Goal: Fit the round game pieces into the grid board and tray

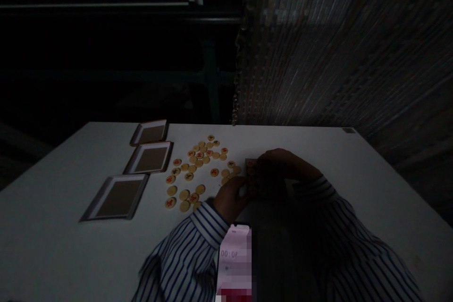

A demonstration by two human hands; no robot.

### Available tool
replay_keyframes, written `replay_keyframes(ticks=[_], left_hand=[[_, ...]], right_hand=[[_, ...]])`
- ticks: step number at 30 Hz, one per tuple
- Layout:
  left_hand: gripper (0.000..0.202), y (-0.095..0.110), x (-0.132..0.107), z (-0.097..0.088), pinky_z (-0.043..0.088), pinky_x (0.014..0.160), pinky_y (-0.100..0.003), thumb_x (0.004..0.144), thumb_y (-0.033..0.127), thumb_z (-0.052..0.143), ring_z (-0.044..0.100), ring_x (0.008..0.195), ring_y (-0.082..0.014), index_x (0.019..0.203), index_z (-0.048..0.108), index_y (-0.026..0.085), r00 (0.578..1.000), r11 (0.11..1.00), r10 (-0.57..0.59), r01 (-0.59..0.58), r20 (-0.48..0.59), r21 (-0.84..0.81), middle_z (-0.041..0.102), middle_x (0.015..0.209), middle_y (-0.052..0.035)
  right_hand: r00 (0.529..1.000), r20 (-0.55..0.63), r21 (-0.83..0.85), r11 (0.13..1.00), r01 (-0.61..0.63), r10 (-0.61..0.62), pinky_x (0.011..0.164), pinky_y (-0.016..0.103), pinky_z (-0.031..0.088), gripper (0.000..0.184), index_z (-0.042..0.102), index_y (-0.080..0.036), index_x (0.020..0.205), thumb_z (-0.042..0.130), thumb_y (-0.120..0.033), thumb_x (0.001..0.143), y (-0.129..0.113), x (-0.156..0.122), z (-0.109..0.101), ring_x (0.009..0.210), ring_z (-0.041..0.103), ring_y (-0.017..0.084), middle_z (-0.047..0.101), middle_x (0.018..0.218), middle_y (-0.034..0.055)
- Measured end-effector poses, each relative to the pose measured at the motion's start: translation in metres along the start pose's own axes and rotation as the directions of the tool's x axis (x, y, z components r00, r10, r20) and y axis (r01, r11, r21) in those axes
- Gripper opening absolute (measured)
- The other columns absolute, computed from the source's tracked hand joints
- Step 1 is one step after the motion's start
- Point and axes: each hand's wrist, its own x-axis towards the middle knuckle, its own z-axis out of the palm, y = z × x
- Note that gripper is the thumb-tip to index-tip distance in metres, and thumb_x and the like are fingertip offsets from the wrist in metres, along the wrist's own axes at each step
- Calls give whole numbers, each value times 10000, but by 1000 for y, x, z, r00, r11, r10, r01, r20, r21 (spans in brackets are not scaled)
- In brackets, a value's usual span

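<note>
Several round cream game discs [200, 165] with red or dark marks lie scattered on the white table [63, 226]. A dark square tray [260, 181] holding a few discs sits to their right. My left hand [231, 198] rests at the tray's left edge with fingers curled; whether it holds a disc is hidden. My right hand [281, 163] curves over the tray's top edge, fingers bent onto it. Both arms wear blue-and-white striped sleeves.
Three shallow square trays with brown insides lie in a diagonal row at the left: far [150, 133], middle [149, 158] and near [116, 197]. A pink timer [234, 255] hangs near my chest. A woven blind [336, 47] hangs behind the table. The room is dim.
</note>
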Motion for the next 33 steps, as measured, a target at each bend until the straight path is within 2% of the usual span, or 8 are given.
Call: replay_keyframes(ticks=[5,11,15,19,26,33], left_hand=[[325,-2,0,1,459,818,-337,699,181,580,566,931,-196,1023,569,161,1000,1000,-5,5,4,4,619,1007,-84],[286,-2,-1,2,465,795,-323,726,225,564,573,902,-189,1008,578,177,1000,1000,-6,6,-8,-10,625,976,-72],[286,-2,-1,2,462,799,-322,724,226,564,572,910,-192,1003,579,164,1000,1000,-11,11,0,-5,625,980,-78],[292,-2,0,1,457,816,-330,714,205,571,567,932,-196,1004,575,165,1000,1000,-11,11,8,2,623,997,-77],[288,-4,0,3,464,804,-334,716,225,574,573,919,-198,998,575,171,1000,1000,3,-3,-13,8,627,985,-76],[270,-2,0,2,472,794,-323,727,235,559,579,908,-196,983,580,156,1000,1000,2,-2,-18,19,630,974,-84]], right_hand=[[1000,-28,21,1000,3,-3,671,231,415,287,634,-207,960,410,-345,844,0,-1,0,801,605,155,665,897,56],[997,-83,-53,999,8,-12,663,237,382,303,600,-200,1020,426,-366,836,-4,3,0,831,569,158,622,951,81],[998,-56,-106,994,-13,7,637,244,363,313,625,-214,950,400,-403,844,-13,9,1,798,556,164,614,898,87],[998,-59,-131,991,20,-28,571,249,338,311,629,-237,930,421,-438,818,-19,12,3,748,553,179,605,872,90],[1000,-4,-131,991,7,-7,524,248,325,284,645,-233,896,482,-433,776,-21,15,2,702,555,182,605,841,104],[999,-31,-146,989,18,-23,531,243,329,260,640,-229,901,464,-388,795,-21,13,1,692,556,181,616,834,97]])
